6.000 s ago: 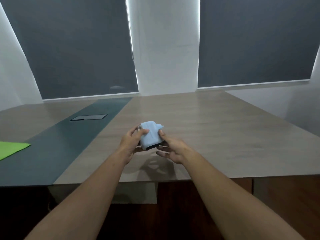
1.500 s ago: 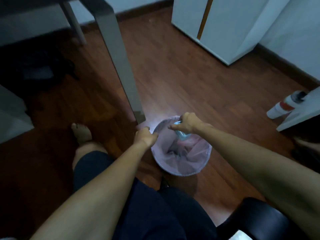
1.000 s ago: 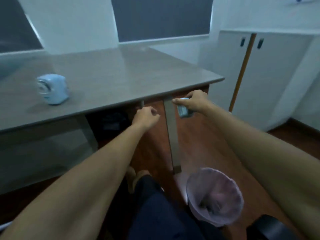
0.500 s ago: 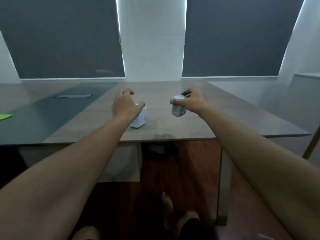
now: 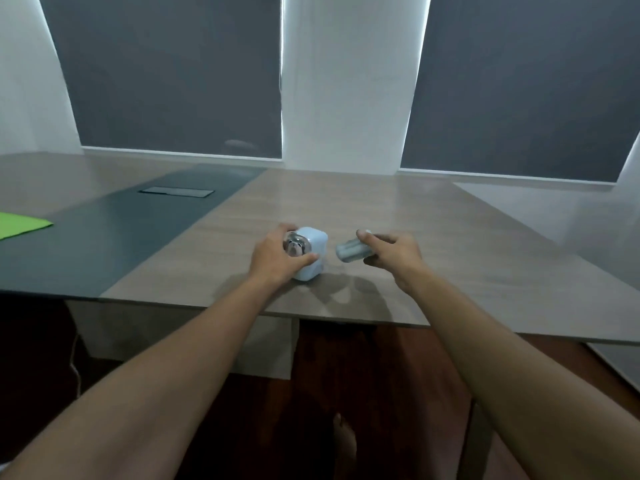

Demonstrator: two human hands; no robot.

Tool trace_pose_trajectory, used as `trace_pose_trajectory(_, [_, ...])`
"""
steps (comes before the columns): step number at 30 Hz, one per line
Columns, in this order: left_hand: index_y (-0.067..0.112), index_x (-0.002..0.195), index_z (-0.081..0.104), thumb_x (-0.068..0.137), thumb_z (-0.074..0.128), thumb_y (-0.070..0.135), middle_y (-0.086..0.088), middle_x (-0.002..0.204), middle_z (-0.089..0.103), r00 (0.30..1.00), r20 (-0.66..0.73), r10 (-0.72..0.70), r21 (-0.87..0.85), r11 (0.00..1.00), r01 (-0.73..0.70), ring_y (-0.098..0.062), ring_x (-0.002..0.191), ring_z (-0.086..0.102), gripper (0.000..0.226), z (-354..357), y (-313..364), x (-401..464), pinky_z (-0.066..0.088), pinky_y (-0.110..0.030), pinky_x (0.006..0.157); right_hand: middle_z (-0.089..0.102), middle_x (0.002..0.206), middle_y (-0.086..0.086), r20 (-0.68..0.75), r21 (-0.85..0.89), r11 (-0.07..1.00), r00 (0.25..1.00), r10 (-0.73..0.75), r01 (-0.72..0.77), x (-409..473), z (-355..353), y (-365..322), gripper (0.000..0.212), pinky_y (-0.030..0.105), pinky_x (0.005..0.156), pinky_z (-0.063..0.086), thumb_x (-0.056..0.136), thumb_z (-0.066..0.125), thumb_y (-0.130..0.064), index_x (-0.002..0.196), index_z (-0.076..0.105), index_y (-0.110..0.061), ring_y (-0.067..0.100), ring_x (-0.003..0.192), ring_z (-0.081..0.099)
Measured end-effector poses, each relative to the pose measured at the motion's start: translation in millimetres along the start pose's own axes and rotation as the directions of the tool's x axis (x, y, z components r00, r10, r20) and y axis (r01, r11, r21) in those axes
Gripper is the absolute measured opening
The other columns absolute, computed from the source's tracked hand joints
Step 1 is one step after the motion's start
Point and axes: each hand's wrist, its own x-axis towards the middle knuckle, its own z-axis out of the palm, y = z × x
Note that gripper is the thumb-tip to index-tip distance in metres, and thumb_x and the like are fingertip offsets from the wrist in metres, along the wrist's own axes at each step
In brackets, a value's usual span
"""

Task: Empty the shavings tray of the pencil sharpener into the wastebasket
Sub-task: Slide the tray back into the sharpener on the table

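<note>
The light blue pencil sharpener (image 5: 311, 252) stands on the wooden table (image 5: 433, 237) near its front edge. My left hand (image 5: 273, 258) grips it from the left side, fingers wrapped around its front with the metal pencil opening. My right hand (image 5: 391, 252) holds the small pale shavings tray (image 5: 351, 251) a little above the table. The tray is just to the right of the sharpener, with a small gap between them. The wastebasket is out of view.
A dark grey strip (image 5: 114, 233) runs across the table's left part, with a flat hatch (image 5: 176, 192) set in it. A green sheet (image 5: 19, 223) lies at the far left. Dark blinds cover the windows behind. Wooden floor and my bare foot (image 5: 344, 441) show below the table.
I turned from the wastebasket on the floor back to the table. My left hand has closed on the sharpener, and my right hand has brought the tray closer to the sharpener's right side.
</note>
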Motion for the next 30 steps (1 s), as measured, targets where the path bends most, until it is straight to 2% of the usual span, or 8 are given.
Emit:
trace_pose_trajectory(2, [0.025,0.12,0.064,0.064,0.083,0.039,-0.004,0.098,0.071,0.996,-0.007,-0.09,-0.133,0.987,0.089,-0.021,0.088,0.067,0.061,0,-3,6,0.053,-0.029,0.082,0.071,0.103,0.015,0.033,0.085,0.995,0.999,0.041,-0.043,2,2,-1,0.037,0.036,0.08,0.06,0.076,0.082,-0.032,0.096,0.071,-0.003,0.026,0.086,0.071])
trace_pose_trajectory(4, [0.028,0.115,0.064,0.064,0.08,0.043,-0.01,0.1,0.072,0.979,0.01,-0.205,-0.305,0.932,0.198,-0.025,0.09,0.07,0.056,-3,-8,10,0.059,-0.04,0.081,0.069,0.106,0.017,0.068,0.175,0.981,0.995,0.078,-0.089,3,5,-4,0.044,0.037,0.081,0.061,0.078,0.08,-0.032,0.105,0.068,0.001,0.029,0.092,0.073])
trace_pose_trajectory(6, [0.026,0.114,0.062,0.073,0.077,0.036,-0.019,0.107,0.069,0.958,0.066,-0.278,-0.439,0.854,0.278,-0.034,0.096,0.071,0.045,-7,-9,11,0.061,-0.05,0.072,0.069,0.107,0.019,0.097,0.241,0.963,0.99,0.103,-0.123,5,9,-7,0.05,0.038,0.081,0.061,0.081,0.078,-0.031,0.113,0.063,0.005,0.032,0.094,0.073])
trace_pose_trajectory(9, [0.012,0.124,0.06,0.084,0.07,0.024,-0.021,0.117,0.064,0.938,0.169,-0.303,-0.585,0.735,0.343,-0.036,0.095,0.069,0.043,-15,-8,13,0.062,-0.042,0.057,0.071,0.109,0.021,0.135,0.248,0.959,0.985,0.108,-0.139,6,17,-8,0.054,0.037,0.077,0.062,0.081,0.077,-0.035,0.115,0.064,0.006,0.032,0.091,0.075])
trace_pose_trajectory(11, [0.01,0.125,0.061,0.085,0.066,0.021,-0.018,0.117,0.065,0.935,0.211,-0.286,-0.643,0.68,0.353,-0.034,0.089,0.068,0.041,-21,-5,14,0.06,-0.04,0.056,0.071,0.107,0.022,0.137,0.234,0.963,0.985,0.105,-0.135,6,24,-7,0.055,0.034,0.072,0.061,0.08,0.078,-0.036,0.114,0.065,0.005,0.031,0.088,0.075])
trace_pose_trajectory(18, [0.013,0.123,0.065,0.086,0.06,0.014,-0.013,0.106,0.067,0.943,0.24,-0.23,-0.655,0.678,0.332,-0.028,0.082,0.066,0.038,-32,0,12,0.055,-0.032,0.049,0.07,0.106,0.021,0.145,0.236,0.966,0.987,0.068,-0.101,2,31,-1,0.058,0.032,0.072,0.06,0.073,0.084,-0.034,0.113,0.066,0.005,0.029,0.081,0.072])
trace_pose_trajectory(23, [0.014,0.128,0.062,0.086,0.06,0.013,-0.014,0.112,0.067,0.944,0.221,-0.244,-0.621,0.711,0.33,-0.03,0.091,0.066,0.042,-38,-8,11,0.056,-0.033,0.051,0.071,0.109,0.018,0.229,0.224,0.973,0.973,0.009,-0.062,-8,34,1,0.036,0.036,0.079,0.06,0.076,0.082,-0.027,0.099,0.068,-0.004,0.031,0.09,0.073])
trace_pose_trajectory(30, [0.016,0.121,0.062,0.086,0.062,0.011,-0.015,0.105,0.066,0.952,0.191,-0.239,-0.622,0.721,0.306,-0.03,0.088,0.066,0.036,-40,-6,7,0.057,-0.034,0.052,0.073,0.11,0.019,0.198,0.191,0.981,0.98,-0.018,-0.021,-18,57,5,0.038,0.041,0.085,0.061,0.073,0.084,-0.028,0.098,0.069,-0.003,0.03,0.101,0.072])
